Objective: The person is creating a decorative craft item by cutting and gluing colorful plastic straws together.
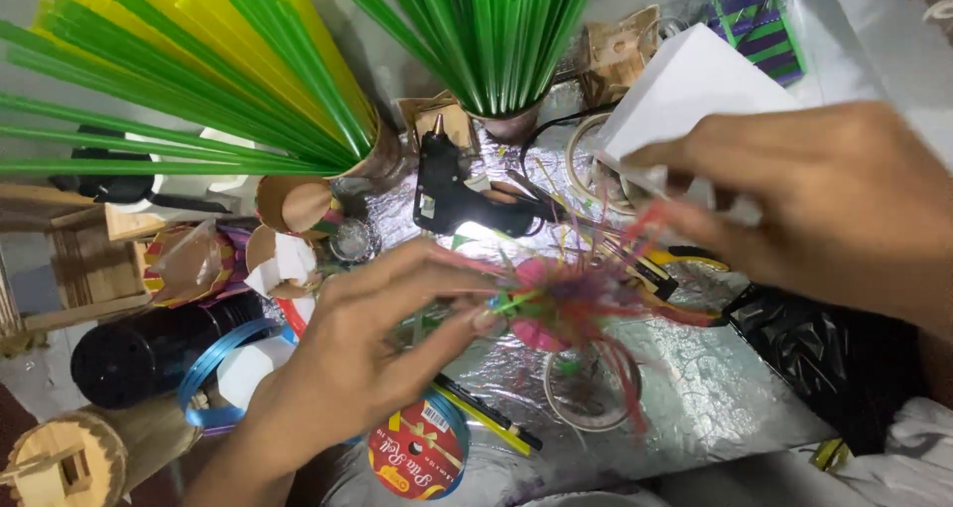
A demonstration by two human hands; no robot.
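Two hands meet over a small craft flower [556, 303] with a pink centre and many thin red and purple strands, blurred, which is held above the silver foil sheet [695, 388] in the middle of the view. The left hand [372, 358] pinches the green stem end of the flower between thumb and fingertips, the fingers closed on it. The right hand [824, 204] is above and to the right, its fingers bent down and touching the upper strands; whether they truly grip them I cannot tell because of the blur.

Just under the flower lies a ring of clear tape [591, 393] on the foil, and near it a yellow and black pencil-like tool [486, 413] and a red ribbon spool [422, 452]. Behind the flower a black glue gun [452, 189] lies on the foil, next to a white box [685, 95].

Further back, a brown cylindrical cup [511, 122] holds a bunch of green drinking straws [486, 30] that stand upright and spread out. Another brown cup [382, 159] to the left holds green and yellow straws [189, 80], leaning far to the left. An open cardboard tube [293, 204] lies on its side below it. A black cylinder [149, 353] with a blue ribbon [213, 368] beside it is at the left.
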